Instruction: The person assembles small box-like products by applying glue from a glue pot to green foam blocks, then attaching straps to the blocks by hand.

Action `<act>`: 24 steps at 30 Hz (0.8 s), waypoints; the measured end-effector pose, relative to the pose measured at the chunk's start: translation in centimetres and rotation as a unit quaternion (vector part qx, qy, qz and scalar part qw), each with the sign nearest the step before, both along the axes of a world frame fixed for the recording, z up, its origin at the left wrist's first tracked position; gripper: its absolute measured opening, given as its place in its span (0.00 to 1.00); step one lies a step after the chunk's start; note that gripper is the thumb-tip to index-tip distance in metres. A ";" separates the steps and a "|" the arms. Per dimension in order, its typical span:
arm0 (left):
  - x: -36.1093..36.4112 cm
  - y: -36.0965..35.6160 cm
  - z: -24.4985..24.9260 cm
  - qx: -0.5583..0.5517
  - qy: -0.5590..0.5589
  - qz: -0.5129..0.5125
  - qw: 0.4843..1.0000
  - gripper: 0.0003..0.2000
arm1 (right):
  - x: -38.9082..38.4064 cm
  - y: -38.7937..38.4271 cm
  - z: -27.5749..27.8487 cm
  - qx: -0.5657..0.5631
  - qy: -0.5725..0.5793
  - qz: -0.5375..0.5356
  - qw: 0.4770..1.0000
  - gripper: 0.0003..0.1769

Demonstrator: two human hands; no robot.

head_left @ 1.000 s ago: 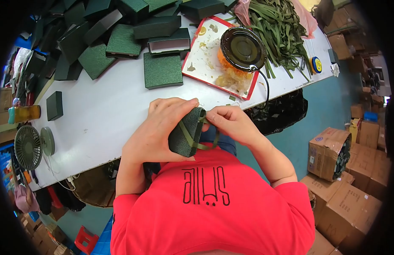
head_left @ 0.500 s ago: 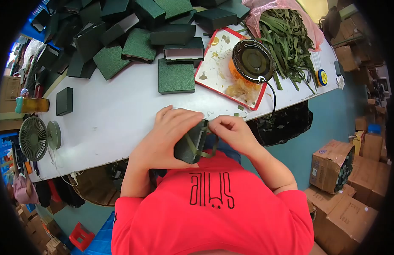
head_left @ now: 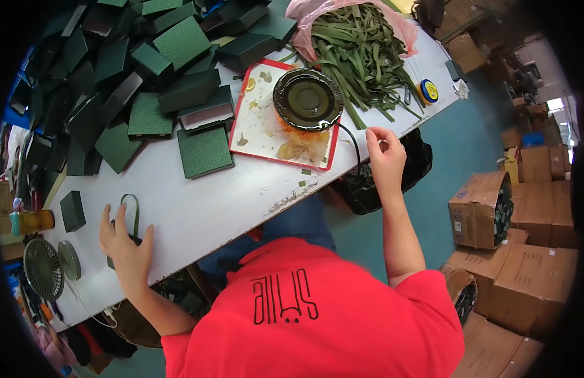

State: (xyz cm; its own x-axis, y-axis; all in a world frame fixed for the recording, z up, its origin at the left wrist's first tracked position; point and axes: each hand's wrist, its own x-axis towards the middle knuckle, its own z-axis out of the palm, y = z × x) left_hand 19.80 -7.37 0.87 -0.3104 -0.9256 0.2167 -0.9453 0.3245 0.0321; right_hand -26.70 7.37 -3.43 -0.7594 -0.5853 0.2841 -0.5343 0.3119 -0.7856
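My left hand is low over the left of the white table, its fingers spread and stretched out. Beneath it lies a small dark green box, mostly covered by the hand. A green ribbon rises from this box in a loop. My right hand is raised near the table's right front edge, fingers curled in and thumb close to them, with nothing visible at the tips. Nearest to it are the pile of green ribbons and a dark round warmer pot with a black cord.
Many dark green boxes are heaped at the back left. The pot stands on a red-edged board stained with glue-like residue. One box stands alone by a small fan. Cartons are stacked at the right.
The ribboned box went from in front of my chest to the table's left with my left hand, whose fingers have spread. My right hand let go of the ribbon and moved right. The view shifted.
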 end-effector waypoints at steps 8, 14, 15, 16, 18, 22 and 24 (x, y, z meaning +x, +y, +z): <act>-12.8 -2.0 -2.3 0.115 0.206 -0.251 0.939 0.33 | -2.7 -2.6 -1.9 0.150 0.112 0.016 0.982 0.15; -13.6 -1.2 -3.2 0.099 0.129 -0.252 0.954 0.38 | -1.3 -1.3 0.6 -0.091 -0.005 0.084 0.992 0.07; -13.2 -0.9 -3.1 0.097 0.128 -0.254 0.954 0.39 | -1.1 -0.8 1.3 -0.096 0.045 0.105 0.989 0.08; -12.9 -0.7 -2.9 0.094 0.127 -0.255 0.954 0.39 | -0.4 -0.3 2.5 -0.108 0.048 0.121 0.986 0.09; -12.4 -0.5 -1.8 0.107 0.127 -0.246 0.955 0.41 | 0.3 0.7 3.9 -0.141 0.036 0.192 0.971 0.10; -11.3 -0.1 0.8 0.169 0.122 -0.206 0.956 0.43 | 4.5 3.1 7.5 -0.120 -0.145 0.282 0.941 0.08; -10.9 -0.2 0.4 0.155 0.109 -0.210 0.959 0.47 | 5.7 3.5 8.3 -0.118 -0.237 0.331 0.906 0.04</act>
State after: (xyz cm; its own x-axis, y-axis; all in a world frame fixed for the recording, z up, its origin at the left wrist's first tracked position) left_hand 8.88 -7.59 1.25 -0.6493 -0.7587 0.0535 -0.6923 0.6187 0.3713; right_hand -21.02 10.84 4.86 -0.3338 -0.9224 0.1944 -0.1282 -0.1599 -0.9788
